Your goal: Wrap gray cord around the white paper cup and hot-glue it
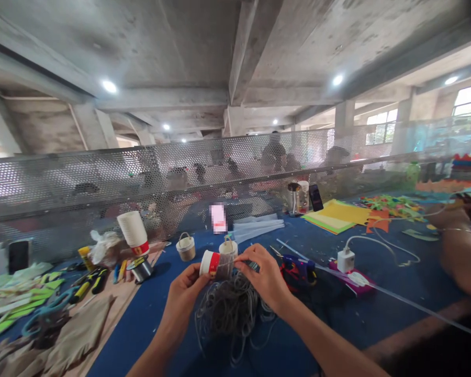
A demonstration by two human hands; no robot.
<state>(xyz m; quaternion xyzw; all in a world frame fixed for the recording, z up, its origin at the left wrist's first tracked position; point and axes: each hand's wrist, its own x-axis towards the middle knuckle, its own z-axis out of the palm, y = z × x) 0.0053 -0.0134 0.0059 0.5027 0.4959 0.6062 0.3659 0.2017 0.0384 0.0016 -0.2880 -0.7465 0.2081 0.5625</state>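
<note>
- While the left hand (186, 293) gripped a small paper cup (212, 263) on its side, thumb and fingers closed round the white and red end, the cup hung just above the blue table (377, 319).
- The right hand (262, 277) had its fingertips pinched shut on the grey cord wrapped round the cup's other end.
- Below both hands a loose tangle of grey cord (231, 309) lay on the table, strands running up to the cup.
- Just beyond the cup stood two small cord-covered baskets (186, 247), each with a handle.
- Just beside the right hand lay a glue gun (298, 267), and further right a white charger (346, 260) with its cable.
- On the left stood a stack of paper cups (133, 230), tilted, with a spool (140, 268) near its foot.
- At the far right edge another person's arm (461, 256) rested on the table, near coloured paper sheets (337, 215).
</note>
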